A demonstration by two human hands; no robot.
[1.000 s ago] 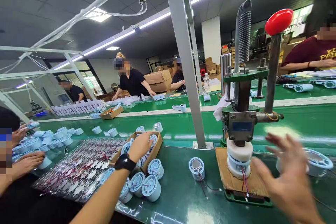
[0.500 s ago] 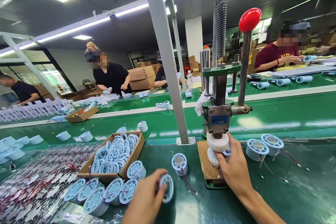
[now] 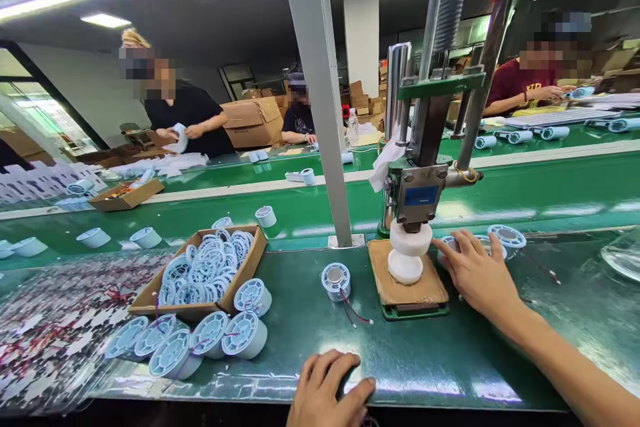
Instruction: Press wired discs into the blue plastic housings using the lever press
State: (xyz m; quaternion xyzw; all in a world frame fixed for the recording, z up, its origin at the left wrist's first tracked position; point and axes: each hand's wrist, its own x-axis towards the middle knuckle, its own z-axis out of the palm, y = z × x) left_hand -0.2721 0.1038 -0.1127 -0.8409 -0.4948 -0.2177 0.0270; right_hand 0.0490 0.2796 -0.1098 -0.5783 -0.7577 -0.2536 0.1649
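My right hand (image 3: pixel 477 273) is around a light-blue round part (image 3: pixel 449 246) just right of the press, its thumb at the left side and its fingers over the top. My left hand (image 3: pixel 330 390) is at the table's front edge, fingers bent and thumb apart, with no part visible in it. The press (image 3: pixel 421 195) has a white upper pad (image 3: pixel 411 238) above a white round seat (image 3: pixel 405 267), with nothing between them. A round part with a silver centre (image 3: pixel 336 281) and red and black wires sits left of the press.
An open carton (image 3: pixel 143 303) of blue rings stands at the left, with several round blue parts (image 3: pixel 175 353) in front. A grey post (image 3: pixel 320 113) rises behind the table. Another blue part (image 3: pixel 507 236) lies right of my right hand. People work across the green belt.
My right hand has moved from the press seat to its right, and the part there has left the seat. My left hand has moved down to the table edge; its blue part no longer shows. The view has shifted.
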